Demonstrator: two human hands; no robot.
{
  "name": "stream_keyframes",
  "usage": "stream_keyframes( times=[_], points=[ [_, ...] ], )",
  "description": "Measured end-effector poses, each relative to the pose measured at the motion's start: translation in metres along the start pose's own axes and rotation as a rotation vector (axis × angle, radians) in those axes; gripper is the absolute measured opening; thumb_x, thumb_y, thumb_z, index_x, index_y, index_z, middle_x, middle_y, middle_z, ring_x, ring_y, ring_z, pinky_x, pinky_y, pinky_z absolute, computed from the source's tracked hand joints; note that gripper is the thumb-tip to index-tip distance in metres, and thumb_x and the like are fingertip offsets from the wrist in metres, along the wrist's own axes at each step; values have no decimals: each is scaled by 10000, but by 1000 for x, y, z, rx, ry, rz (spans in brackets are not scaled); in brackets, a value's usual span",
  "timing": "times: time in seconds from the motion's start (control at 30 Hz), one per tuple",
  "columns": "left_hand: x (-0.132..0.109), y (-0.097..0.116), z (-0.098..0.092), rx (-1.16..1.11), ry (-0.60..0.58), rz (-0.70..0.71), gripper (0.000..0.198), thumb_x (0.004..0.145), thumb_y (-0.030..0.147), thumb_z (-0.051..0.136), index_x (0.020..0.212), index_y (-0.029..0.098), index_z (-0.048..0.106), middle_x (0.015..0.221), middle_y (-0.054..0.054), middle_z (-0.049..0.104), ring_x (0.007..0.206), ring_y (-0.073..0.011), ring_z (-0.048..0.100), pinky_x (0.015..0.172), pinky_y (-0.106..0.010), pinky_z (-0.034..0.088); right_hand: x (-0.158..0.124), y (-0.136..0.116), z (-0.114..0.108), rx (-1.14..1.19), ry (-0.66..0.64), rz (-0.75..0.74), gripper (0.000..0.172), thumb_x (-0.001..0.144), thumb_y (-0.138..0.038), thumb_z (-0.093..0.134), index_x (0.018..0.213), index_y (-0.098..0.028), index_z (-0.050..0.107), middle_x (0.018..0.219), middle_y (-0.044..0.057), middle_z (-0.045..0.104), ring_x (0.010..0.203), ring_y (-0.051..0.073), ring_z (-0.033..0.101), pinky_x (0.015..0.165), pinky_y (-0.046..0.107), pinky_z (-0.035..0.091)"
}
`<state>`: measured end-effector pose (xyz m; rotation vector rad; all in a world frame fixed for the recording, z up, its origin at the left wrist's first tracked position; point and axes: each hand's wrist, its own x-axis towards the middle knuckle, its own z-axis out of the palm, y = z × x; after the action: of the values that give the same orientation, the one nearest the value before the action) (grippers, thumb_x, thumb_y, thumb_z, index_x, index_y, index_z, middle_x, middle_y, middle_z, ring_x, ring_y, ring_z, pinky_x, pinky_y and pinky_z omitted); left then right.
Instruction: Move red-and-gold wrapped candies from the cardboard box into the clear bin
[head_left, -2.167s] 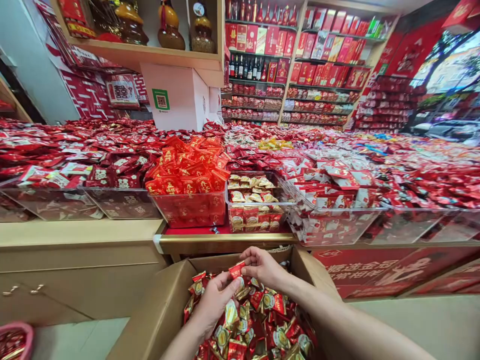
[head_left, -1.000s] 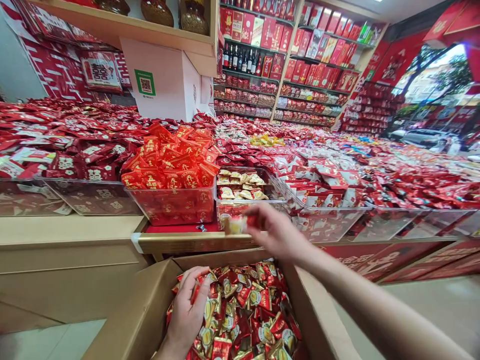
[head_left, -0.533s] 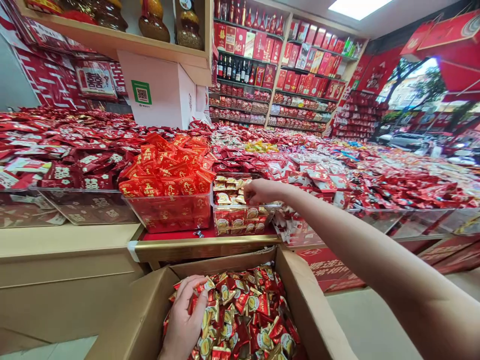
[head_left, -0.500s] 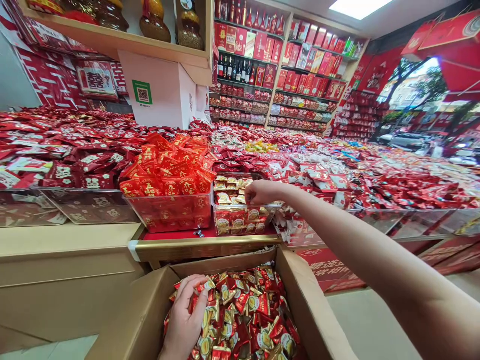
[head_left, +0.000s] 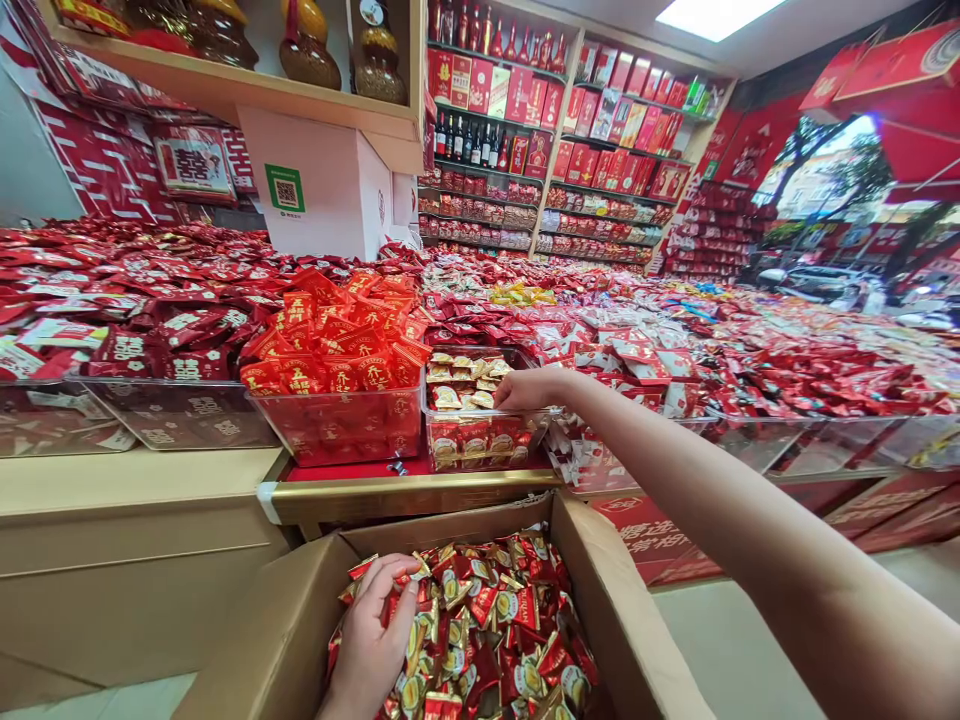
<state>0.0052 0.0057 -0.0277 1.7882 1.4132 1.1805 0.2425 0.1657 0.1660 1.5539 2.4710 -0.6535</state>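
- While one cardboard box sits low in front, heaped with red-gold wrapped candies (way too many to count), left hand lies on them, fingers curled; gripping or not, can't tell.
- Meanwhile right hand reaches into one clear bin of matching candies, fingertips bunched shut.
- Two hands, one box, one bin.

Clear bin heaped with orange-red packets on gold-edged counter. Left of it, bins of dark red sachets. Behind, white carton with green QR sticker, under wooden shelf holding brown jars, probably gourd-shaped. Back shelving: red gift boxes, dark bottles. Parked cars outside, far right.
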Motion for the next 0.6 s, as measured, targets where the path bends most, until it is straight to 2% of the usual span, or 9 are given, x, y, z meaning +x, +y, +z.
stream_keyframes(
  times=[0.17, 0.23, 0.33, 0.4, 0.43, 0.5, 0.53, 0.57, 0.6],
  points=[
    [-1, 1, -1, -24, -3, -22, 145, 748, 287, 477, 836, 227, 575, 918, -52, 581, 949, -243, 521, 872, -429, 382, -3, -3, -2, -4, 56, -8, 190, 663, -136, 441, 699, -121, 626, 615, -5, 583, 501, 72, 444, 501, 195, 338],
    [-3, 1, -1, -75, -2, -77, 157, 742, 305, 489, 851, 226, 569, 919, -53, 585, 943, -250, 526, 868, -437, 379, -9, -7, -5, -40, 143, -10, 190, 674, -150, 447, 709, -117, 631, 637, 16, 593, 541, 92, 467, 528, 212, 340],
    [-3, 3, -3, -252, 8, -240, 219, 739, 346, 491, 915, 221, 533, 899, -42, 588, 773, -219, 589, 752, -397, 453, -27, -24, 2, -91, 533, -67, 200, 725, -184, 435, 744, -128, 626, 723, 56, 609, 657, 131, 509, 619, 248, 354],
    [-1, 5, -4, -387, 62, -315, 260, 744, 355, 487, 970, 228, 496, 894, -26, 580, 647, -171, 593, 667, -347, 480, -41, -43, 29, 26, 774, -159, 209, 770, -214, 412, 792, -149, 609, 789, 61, 607, 731, 136, 519, 681, 263, 363],
    [1, 8, -4, -439, 107, -326, 270, 747, 351, 487, 990, 234, 480, 895, -17, 574, 619, -152, 587, 650, -325, 481, -46, -54, 50, 159, 803, -206, 208, 785, -239, 408, 827, -159, 595, 807, 56, 604, 746, 133, 521, 692, 264, 372],
    [5, 15, -4, -505, 200, -304, 266, 754, 328, 489, 1004, 243, 466, 900, -4, 561, 629, -131, 579, 648, -290, 474, -50, -74, 102, 527, 626, -232, 202, 785, -307, 437, 848, -170, 573, 788, 43, 602, 726, 132, 533, 662, 261, 404],
    [7, 19, -4, -524, 234, -287, 260, 758, 316, 489, 1006, 246, 463, 897, 0, 556, 642, -128, 579, 645, -280, 473, -49, -82, 129, 732, 465, -215, 274, 732, -364, 518, 937, -184, 542, 826, 46, 602, 725, 142, 542, 626, 261, 422],
    [9, 25, -3, -531, 261, -265, 251, 761, 303, 489, 1004, 245, 464, 893, 1, 551, 658, -128, 579, 642, -274, 473, -46, -89, 154, 917, 306, -181, 441, 626, -397, 626, 1004, -207, 502, 869, 42, 599, 719, 149, 549, 604, 263, 436],
    [11, 30, -2, -533, 280, -243, 243, 764, 291, 488, 1002, 246, 464, 888, 2, 547, 668, -130, 581, 634, -273, 476, -43, -94, 175, 1089, 155, -153, 431, 611, -424, 628, 966, -211, 506, 799, 24, 602, 663, 144, 552, 571, 268, 443]
  ],
)
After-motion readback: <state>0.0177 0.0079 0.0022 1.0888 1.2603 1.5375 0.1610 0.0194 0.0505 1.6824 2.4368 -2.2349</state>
